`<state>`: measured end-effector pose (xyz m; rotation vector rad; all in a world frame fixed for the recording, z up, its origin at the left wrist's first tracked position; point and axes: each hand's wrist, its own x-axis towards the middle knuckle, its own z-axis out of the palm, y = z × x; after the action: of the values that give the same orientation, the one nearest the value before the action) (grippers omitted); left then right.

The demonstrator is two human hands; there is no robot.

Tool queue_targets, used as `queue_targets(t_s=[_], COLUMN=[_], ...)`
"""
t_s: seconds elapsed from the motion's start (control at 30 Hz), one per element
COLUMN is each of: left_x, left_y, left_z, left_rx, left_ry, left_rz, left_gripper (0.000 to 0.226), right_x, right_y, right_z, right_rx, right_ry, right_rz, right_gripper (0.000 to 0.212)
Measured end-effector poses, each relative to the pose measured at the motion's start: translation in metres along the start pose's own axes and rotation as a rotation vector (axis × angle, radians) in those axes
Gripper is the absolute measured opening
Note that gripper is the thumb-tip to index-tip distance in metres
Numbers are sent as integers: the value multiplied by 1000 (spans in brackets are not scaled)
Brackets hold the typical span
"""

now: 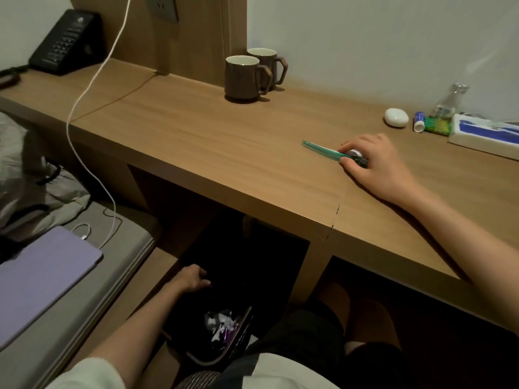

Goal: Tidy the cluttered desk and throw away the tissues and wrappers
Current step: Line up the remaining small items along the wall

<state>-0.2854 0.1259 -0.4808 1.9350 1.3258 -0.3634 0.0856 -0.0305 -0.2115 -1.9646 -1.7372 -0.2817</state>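
Disposal is mostly done, I judge: crumpled waste (222, 324) lies in the bin (213, 360); right hand (373, 161) pinches a green wrapper (323, 150) on the desk (196, 136); left hand (191, 277) grip I cannot tell.

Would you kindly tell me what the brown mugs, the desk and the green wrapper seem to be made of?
The brown mugs: probably glazed ceramic, matte brown outside, pale smooth inside. The desk: wood-grain veneer or laminate, satin, with straight grain streaks. The green wrapper, held by the right hand: thin translucent plastic, its flat end see-through.
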Motion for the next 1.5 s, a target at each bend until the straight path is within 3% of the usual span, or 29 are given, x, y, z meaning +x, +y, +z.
queue_targets(t_s=[0.1,0.2,0.43,0.6,0.73,0.9,1.03,1.1,1.23,1.37,1.5], left_x=[-11,-27,-153,-233,-244,-189,-147,-136,-124,-113,-106], left_y=[19,45,147,212,264,336,374,388,407,426,456], left_z=[4,-16,-90,-119,-129,-116,-95,-86,-78,-75,-73], left_rx=[64,122,-124,-239,-278,-39,252,335,305,339,263], left_ry=[-61,-76,-316,-192,16,276,357,399,491,508,563], left_rz=[-19,106,453,748,868,892,887,892,972,1011,1049], left_gripper=[53,51,35,41,38,42,51,45,23,17,16], right_x=[1,0,-5,-14,-27,-48,-67,-76,-90,-100,-106], right_y=[0,0,-1,6,16,37,54,64,87,116,149], right_z=[0,-2,-7,-14,-26,-44,-58,-63,-75,-92,-105], right_rx=[-6,-3,47,91,154,246,281,286,277,237,237], right_ry=[-1,3,21,39,23,4,16,40,82,160,372], right_rz=[3,8,38,41,85,197,284,333,406,477,654], right_gripper=[23,23,19,12,11,16,14,13,11,17,13])
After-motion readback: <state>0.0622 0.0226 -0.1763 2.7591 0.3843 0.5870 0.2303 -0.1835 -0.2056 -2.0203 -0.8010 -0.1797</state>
